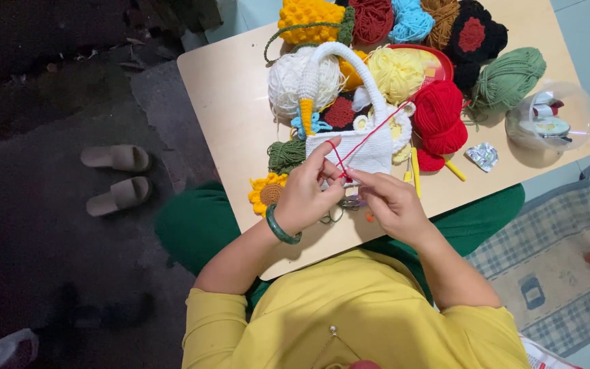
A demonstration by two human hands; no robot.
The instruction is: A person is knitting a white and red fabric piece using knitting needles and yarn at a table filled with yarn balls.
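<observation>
1. Two bare hands meet over the near edge of a small pale wooden table, seen from above the person's head

2. Left hand, with a green bangle on its wrist, has its fingers curled and raised, with the red strand looped over them; thumb and forefinger are pressed together on the strand

3. Right hand lies just beside the left, its fingertips drawn together in a pinch at the point where the strand ends between the two hands; whether it grips a hook or only the thread I cannot tell

4. That strand runs taut from the fingers up and to the right, across a white crocheted bag, to the red yarn ball

5. White bag lies flat on the table directly beyond the hands, its arched white handle reaching towards the far yarn balls

6. Around it lie a crocheted sunflower at the near left, a dark green crocheted piece, a white yarn ball, a pale yellow ball and a sage green ball

7. At the right edge of the table sits a clear round container, with a crumpled foil wrapper near it

8. Down on the dark floor to the left, well apart from the table, lies a pair of beige slippers

9. Person wears a yellow top and green trousers
</observation>
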